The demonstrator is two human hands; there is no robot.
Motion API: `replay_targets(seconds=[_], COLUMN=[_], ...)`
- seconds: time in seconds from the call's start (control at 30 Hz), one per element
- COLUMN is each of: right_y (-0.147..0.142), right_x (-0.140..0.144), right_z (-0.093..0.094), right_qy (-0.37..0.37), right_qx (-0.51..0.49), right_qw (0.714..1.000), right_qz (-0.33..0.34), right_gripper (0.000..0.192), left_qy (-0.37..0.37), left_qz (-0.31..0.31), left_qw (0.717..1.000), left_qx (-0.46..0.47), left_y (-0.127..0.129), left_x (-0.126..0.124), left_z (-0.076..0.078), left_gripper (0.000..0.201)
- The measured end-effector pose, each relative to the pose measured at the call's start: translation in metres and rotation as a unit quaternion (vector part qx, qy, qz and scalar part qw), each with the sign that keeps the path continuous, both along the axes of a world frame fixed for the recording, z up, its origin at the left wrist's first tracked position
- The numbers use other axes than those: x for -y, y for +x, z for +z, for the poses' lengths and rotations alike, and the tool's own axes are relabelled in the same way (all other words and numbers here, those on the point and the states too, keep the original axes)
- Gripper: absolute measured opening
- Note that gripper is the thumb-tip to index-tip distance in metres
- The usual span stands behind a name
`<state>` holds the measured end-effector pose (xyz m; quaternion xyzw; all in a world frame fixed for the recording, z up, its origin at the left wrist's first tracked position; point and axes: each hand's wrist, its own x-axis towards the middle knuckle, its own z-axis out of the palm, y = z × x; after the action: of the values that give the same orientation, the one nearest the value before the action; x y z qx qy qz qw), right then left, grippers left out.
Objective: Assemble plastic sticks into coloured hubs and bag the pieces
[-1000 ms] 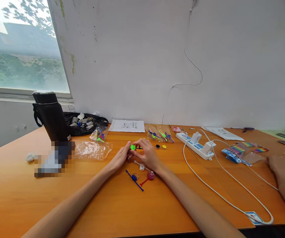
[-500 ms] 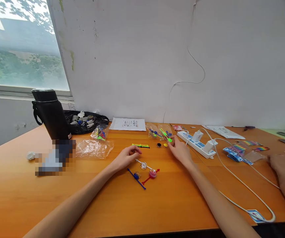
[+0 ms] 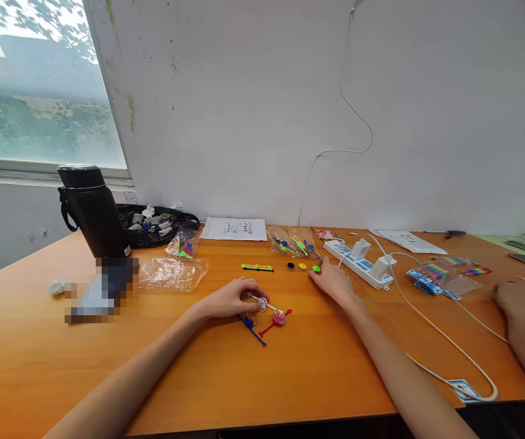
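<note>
My left hand (image 3: 235, 297) reaches over a white arrow spinner (image 3: 262, 303), its thumb and curled fingers closed around the round middle. Under and beside those fingers lie a blue arrow spinner (image 3: 249, 323) and a red arrow spinner (image 3: 278, 317), the red one touching the white one's end. My right hand (image 3: 333, 281) has thumb and finger on either side of a green disc (image 3: 316, 269) at the tabletop. A yellow disc (image 3: 302, 267) and a black disc (image 3: 290, 266) sit in a row left of it. Green and black sticks (image 3: 257, 267) lie farther left.
Behind are clear bags of coloured spinner parts (image 3: 285, 242) and a white package (image 3: 235, 230). On the right are a power strip (image 3: 367, 270), white cables and another person's hand (image 3: 518, 305). A black flask (image 3: 92, 213) and a crumpled clear bag (image 3: 173, 273) stand left.
My left hand has moved down and right onto the white arrow spinner. My right hand has brought the green disc down toward me, in line with the yellow and black discs.
</note>
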<state>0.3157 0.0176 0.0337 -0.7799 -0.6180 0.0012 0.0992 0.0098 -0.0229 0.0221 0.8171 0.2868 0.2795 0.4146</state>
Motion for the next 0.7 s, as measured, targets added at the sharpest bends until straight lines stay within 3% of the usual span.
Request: replay_targets(seconds=[0.1, 0.23, 0.33, 0.4, 0.47, 0.6, 0.7], right_y=[0.000, 0.001, -0.007, -0.022, -0.045, -0.092, -0.110], right_x=[0.001, -0.001, 0.000, 0.004, 0.010, 0.021, 0.019], right_z=[0.002, 0.005, 0.005, 0.002, -0.006, -0.023, -0.028], right_qy=[0.009, 0.058, 0.137, 0.180, 0.182, 0.055, -0.003], right_qx=[-0.017, -0.033, -0.120, -0.240, -0.373, -0.552, -0.595], right_qw=[1.000, 0.998, 0.981, 0.940, 0.877, 0.764, 0.717], right_qz=[-0.007, -0.005, 0.073, 0.164, 0.241, 0.330, 0.364], right_gripper=[0.046, 0.041, 0.031, 0.028, 0.029, 0.032, 0.039], left_qy=[0.003, -0.047, -0.054, -0.038, -0.026, -0.019, -0.013], left_qz=[-0.001, -0.004, 0.025, 0.059, 0.085, 0.112, 0.142], left_qw=[1.000, 0.999, 0.997, 0.996, 0.992, 0.984, 0.978], left_qx=[0.000, 0.027, 0.046, 0.061, 0.085, 0.138, 0.155], left_y=[0.001, 0.002, 0.003, 0.002, 0.001, -0.001, -0.001], left_x=[-0.001, -0.001, -0.002, -0.005, -0.010, -0.018, -0.020], left_z=[-0.003, -0.003, -0.002, -0.003, -0.005, -0.013, -0.018], left_gripper=[0.027, 0.028, 0.032, 0.034, 0.033, 0.032, 0.031])
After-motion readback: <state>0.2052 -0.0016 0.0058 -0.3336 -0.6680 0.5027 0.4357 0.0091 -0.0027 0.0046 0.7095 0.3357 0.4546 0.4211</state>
